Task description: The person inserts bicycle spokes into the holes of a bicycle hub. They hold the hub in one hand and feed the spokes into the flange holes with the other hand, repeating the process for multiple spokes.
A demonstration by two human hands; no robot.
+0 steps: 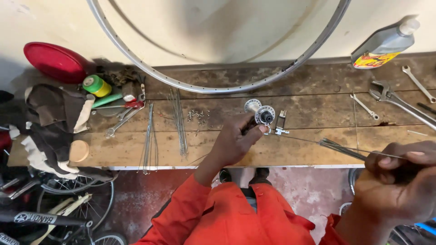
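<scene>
The left hand [234,143] grips a silver wheel hub [260,112] standing on the wooden surface [299,154]. The right hand [399,181], fingers clenched, holds a bundle of spokes [340,148] near the surface's front edge, below a bare rim [213,88].

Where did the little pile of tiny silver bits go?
In the head view the nipples lie on the bench, left of the hub the left hand holds, just right of the spokes.

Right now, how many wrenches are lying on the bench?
4: one at the left by the rags, and three at the right: a small one, an adjustable one, a slim one. More may be hidden.
</scene>
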